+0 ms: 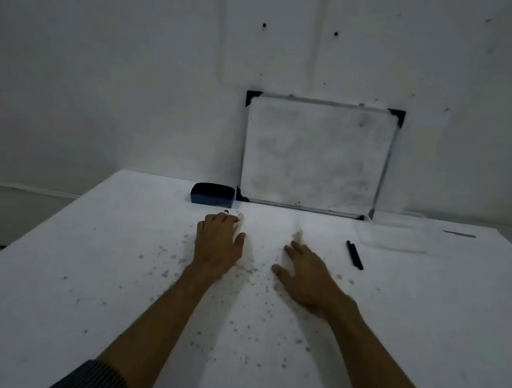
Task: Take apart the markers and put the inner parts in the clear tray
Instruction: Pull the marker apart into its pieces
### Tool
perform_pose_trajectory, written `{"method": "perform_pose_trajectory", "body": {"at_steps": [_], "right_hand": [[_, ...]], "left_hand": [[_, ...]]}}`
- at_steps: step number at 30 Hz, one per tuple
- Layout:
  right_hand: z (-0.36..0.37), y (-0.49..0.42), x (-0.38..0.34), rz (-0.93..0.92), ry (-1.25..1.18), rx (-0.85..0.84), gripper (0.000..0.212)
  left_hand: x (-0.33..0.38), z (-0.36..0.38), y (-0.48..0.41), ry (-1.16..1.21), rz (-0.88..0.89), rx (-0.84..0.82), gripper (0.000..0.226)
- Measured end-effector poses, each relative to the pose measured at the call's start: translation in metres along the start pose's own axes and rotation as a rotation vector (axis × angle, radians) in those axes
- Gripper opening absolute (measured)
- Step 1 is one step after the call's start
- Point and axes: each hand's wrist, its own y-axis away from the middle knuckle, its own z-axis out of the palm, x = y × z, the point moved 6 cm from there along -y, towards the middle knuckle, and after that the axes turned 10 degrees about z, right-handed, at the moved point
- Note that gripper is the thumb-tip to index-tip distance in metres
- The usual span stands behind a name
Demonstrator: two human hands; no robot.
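Head view looks down on a white, matte tabletop speckled with small grey flecks, thickest around the two hands. At the tabletop's far edge a rectangular whiteboard leans against a plain pale wall; its surface is smudged grey, its frame thin and metallic with black plastic corners. Just left of the whiteboard sits a block-shaped eraser, dark on top and blue below. Right of the whiteboard's lower corner stands a clear tray, a see-through plastic rectangle with rounded corners, hard to make out against the white. In front of the whiteboard and toward the tray lies a slim black marker, well apart from both hands. The left hand rests palm down, its fingertips curled over two small rounded ends, one dark and one pale; whether that grip is closed on them cannot be told. The right hand is blurred, fingers spread, its grip released. A dark ribbed sleeve covers the left forearm.
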Motion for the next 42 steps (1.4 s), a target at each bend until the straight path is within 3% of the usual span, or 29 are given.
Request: {"method": "perform_pose_trajectory", "body": {"at_steps": [4,8,10,14,17,21,25,29,34,36,39,42], "right_hand": [[-0.001,-0.027,0.001,-0.017,0.156,0.094,0.082],[0.000,-0.034,0.004,-0.037,0.127,0.108,0.080],[-0.006,-0.030,0.005,-0.051,0.035,0.136,0.071],[-0.018,-0.009,0.013,-0.017,-0.413,0.128,0.046],[-0.025,0.011,0.021,0.041,-0.632,0.184,0.038],[-0.038,0.030,0.033,0.070,-0.815,0.277,0.034],[-0.044,0.034,0.044,0.104,-1.023,0.269,0.030],[-0.042,0.032,0.043,0.042,-0.979,0.238,0.022],[-0.038,0.026,0.036,0.025,-0.946,0.186,0.022],[-0.039,0.023,0.035,0.029,-0.877,0.199,0.031],[-0.038,0.022,0.035,0.037,-0.577,0.337,0.050],[-0.036,0.023,0.033,0.016,-0.526,0.363,0.063]], "left_hand": [[-0.004,0.020,-0.019,-0.174,-0.004,0.036,0.048],[0.000,0.022,-0.024,-0.268,-0.023,0.083,0.029],[-0.002,0.022,-0.024,-0.276,-0.054,0.100,0.022],[0.006,0.018,-0.020,-0.329,-0.055,0.073,0.013],[0.025,0.014,-0.010,-0.146,-0.021,0.117,0.002],[0.066,0.001,0.012,0.415,0.074,0.114,0.022],[0.091,0.003,0.025,0.559,0.176,0.030,0.025],[0.096,0.011,0.031,0.571,0.341,0.023,0.022],[0.100,0.014,0.034,0.346,0.524,0.078,0.023],[0.102,0.010,0.034,0.294,0.583,0.131,0.026],[0.106,0.009,0.037,0.206,0.712,0.154,0.029],[0.114,0.015,0.040,0.145,0.816,0.128,0.030]]}}
